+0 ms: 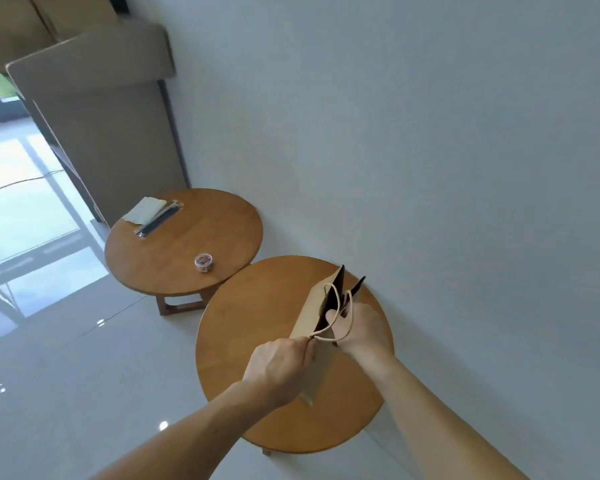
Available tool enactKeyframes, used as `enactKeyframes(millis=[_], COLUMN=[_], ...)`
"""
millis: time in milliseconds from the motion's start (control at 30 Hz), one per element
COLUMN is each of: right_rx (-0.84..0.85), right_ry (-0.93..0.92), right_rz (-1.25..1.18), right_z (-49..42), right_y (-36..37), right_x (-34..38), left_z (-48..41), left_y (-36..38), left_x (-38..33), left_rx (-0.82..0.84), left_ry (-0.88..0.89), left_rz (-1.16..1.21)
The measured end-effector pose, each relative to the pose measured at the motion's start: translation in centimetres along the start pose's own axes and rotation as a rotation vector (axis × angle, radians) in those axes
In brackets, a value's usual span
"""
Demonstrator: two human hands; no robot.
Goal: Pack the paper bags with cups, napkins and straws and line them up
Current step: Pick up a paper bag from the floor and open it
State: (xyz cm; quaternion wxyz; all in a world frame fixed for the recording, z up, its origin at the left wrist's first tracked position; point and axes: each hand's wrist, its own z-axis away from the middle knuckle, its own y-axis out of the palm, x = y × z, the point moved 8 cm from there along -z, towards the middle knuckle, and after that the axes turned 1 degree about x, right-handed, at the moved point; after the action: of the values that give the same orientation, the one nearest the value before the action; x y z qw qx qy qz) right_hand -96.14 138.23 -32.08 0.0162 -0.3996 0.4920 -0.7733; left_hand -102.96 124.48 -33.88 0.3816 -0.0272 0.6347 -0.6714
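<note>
The bag (317, 344) is held open over the near table (253, 327), toward its wall-side edge. Its handle (321, 330) is pinched by the left hand (278, 368); its mouth is gripped by the right hand (361, 329).

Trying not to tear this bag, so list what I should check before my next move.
1. Paper bag mouth open: ok, dark inside shows.
2. Left hand grip on the bag's near edge: ok.
3. Right hand grip, thumb inside the mouth: ok.
4. Bag's base resting on near table: cannot tell.
5. Napkins, straws, small cup at hand: not ok, all on far table.
</note>
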Motion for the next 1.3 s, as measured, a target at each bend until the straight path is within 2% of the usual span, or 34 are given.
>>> enactKeyframes(millis=[100,233,367,467,567,667,767,900,1100,1300], right_rx=[-0.008,-0.014,-0.002,0.068,0.112,0.123,0.161,0.206,0.221,0.189], right_ry=[-0.032,0.035,-0.004,-0.041,-0.111,-0.152,-0.202,-0.228,-0.201,-0.128], right_rz=[0.123,0.09,0.048,0.05,0.077,0.038,-0.009,-0.065,0.071,0.125], right_z=[-1.4,-3.3,-5.3,-7.2,-9.4,-12.2,-15.8,-21.7,-30.3,-36.3], right_y=[3.0,6.9,10.4,13.1,15.5,17.5,20.2,23.2,23.7,23.1], right_x=[5.6,11.7,18.0,21.3,24.0,26.3,28.9,31.4,31.9,32.4], left_z=[-0.4,-1.3,-2.6,-3.7,-5.1,-6.5,-8.9,-14.0,-21.4,-27.8], left_y=[-2.5,-6.6,-11.2,-14.2,-16.3,-17.8,-19.5,-22.1,-27.9,-33.3], left_x=[5.3,12.9,21.4,27.4,32.4,36.6,39.6,42.6,46.8,48.5], left_rx=[-0.023,-0.027,-0.071,-0.093,-0.044,-0.011,-0.001,-0.033,-0.082,-0.176], left_ry=[-0.014,-0.062,-0.199,-0.285,-0.381,-0.467,-0.494,-0.513,-0.502,-0.394], left_rz=[0.023,0.124,0.257,0.195,0.156,0.236,0.237,0.125,0.015,-0.207])
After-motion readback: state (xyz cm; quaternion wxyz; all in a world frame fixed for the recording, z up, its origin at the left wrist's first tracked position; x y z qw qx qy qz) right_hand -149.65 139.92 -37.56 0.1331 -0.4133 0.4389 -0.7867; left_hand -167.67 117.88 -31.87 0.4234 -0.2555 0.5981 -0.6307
